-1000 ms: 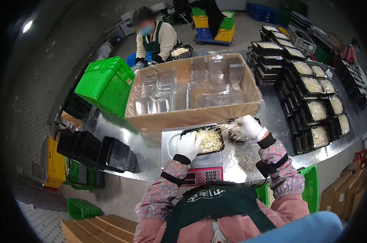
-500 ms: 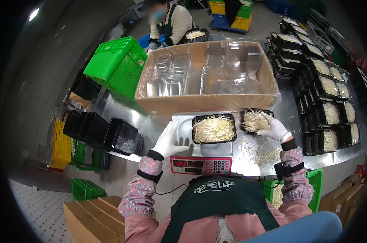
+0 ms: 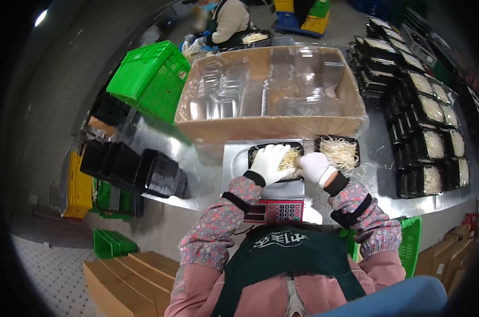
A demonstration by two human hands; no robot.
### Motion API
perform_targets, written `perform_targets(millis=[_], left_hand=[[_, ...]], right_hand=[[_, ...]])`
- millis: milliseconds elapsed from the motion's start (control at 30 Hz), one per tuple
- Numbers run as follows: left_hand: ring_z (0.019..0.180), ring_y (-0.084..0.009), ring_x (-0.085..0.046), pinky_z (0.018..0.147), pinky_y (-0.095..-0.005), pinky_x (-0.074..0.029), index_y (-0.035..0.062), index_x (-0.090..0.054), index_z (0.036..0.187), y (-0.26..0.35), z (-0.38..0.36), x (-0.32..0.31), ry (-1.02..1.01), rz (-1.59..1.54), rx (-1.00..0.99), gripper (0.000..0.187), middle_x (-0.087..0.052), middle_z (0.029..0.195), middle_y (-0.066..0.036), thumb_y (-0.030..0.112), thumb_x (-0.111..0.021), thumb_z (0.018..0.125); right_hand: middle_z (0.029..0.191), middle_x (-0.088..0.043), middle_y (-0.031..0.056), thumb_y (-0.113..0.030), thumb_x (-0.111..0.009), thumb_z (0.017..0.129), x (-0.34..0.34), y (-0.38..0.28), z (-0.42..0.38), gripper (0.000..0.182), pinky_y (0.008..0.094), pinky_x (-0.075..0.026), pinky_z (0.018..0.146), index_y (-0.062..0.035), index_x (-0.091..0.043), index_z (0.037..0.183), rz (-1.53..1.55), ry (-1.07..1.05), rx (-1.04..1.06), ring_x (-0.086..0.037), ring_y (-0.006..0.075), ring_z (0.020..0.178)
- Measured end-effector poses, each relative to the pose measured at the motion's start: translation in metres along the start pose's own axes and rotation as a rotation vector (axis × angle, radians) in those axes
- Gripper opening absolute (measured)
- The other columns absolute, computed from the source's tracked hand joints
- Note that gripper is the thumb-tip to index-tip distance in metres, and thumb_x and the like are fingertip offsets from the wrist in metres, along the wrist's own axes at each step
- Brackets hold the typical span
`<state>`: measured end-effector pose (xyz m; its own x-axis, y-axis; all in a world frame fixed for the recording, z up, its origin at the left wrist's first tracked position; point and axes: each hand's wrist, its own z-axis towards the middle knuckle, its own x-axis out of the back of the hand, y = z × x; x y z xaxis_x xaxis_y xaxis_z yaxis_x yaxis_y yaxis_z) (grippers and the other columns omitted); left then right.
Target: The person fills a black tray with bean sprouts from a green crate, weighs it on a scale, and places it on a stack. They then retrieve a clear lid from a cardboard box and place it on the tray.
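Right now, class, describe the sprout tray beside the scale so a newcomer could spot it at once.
Find the large open cardboard box, then the scale with the red panel just in front. Immediately right of the scale sits a black tray of pale sprouts. Unlike the tray on the scale, partly covered by the left hand, it shows most of its sprouts.

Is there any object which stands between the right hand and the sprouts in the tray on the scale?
Nothing visible stands between the right hand and the sprouts; it is at their right side. The left hand covers part of the tray.
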<state>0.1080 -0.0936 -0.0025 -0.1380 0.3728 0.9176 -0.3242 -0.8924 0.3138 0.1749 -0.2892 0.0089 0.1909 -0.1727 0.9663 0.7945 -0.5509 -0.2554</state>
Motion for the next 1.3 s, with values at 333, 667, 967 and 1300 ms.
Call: perform_targets(millis=[333, 667, 967, 1300], left_hand=[[0.113, -0.0331, -0.052, 0.096, -0.0454, -0.042, 0.0039, -0.048, 0.134, 0.010, -0.001, 0.011, -0.075, 0.014, 0.019, 0.079, -0.056, 0.125, -0.016, 0.052, -0.071, 0.075], [0.133, -0.0395, -0.039, 0.112, -0.0413, -0.030, -0.0059, -0.032, 0.143, -0.038, -0.080, 0.051, 0.438, -0.363, 0.452, 0.079, -0.041, 0.142, -0.028, 0.039, -0.064, 0.088], [0.127, -0.0334, -0.047, 0.107, -0.0490, -0.032, -0.0006, -0.043, 0.139, -0.008, -0.052, -0.006, 0.204, 0.104, 0.222, 0.056, -0.052, 0.135, -0.020, 0.027, -0.053, 0.091], [0.106, -0.0336, -0.059, 0.090, -0.0458, -0.047, 0.0002, -0.051, 0.129, -0.009, -0.033, -0.004, -0.009, 0.132, 0.343, 0.046, -0.062, 0.117, -0.017, 0.029, -0.049, 0.093]], right_hand=[[0.069, -0.064, 0.0162, -0.025, -0.066, 0.080, 0.066, 0.021, -0.022, 0.019, 0.0454, -0.052, 0.066, -0.0072, -0.068, 0.075, 0.104, 0.122, -0.034, -0.065, 0.0366, 0.069], [0.075, -0.067, 0.0179, -0.024, -0.067, 0.084, 0.038, 0.120, -0.077, 0.022, 0.0433, -0.052, 0.069, -0.0015, -0.069, 0.085, 0.044, 0.137, -0.353, -0.066, 0.0355, 0.074], [0.117, -0.061, 0.0196, -0.026, -0.056, 0.091, -0.011, -0.035, 0.027, 0.043, 0.0444, -0.043, 0.097, 0.0014, -0.055, 0.123, 0.243, 0.436, 0.131, -0.057, 0.0352, 0.108], [0.118, -0.059, 0.0170, -0.030, -0.047, 0.095, -0.044, -0.047, 0.039, 0.042, 0.0466, -0.040, 0.094, -0.0023, -0.056, 0.126, 0.233, 0.246, -0.107, -0.052, 0.0368, 0.109]])
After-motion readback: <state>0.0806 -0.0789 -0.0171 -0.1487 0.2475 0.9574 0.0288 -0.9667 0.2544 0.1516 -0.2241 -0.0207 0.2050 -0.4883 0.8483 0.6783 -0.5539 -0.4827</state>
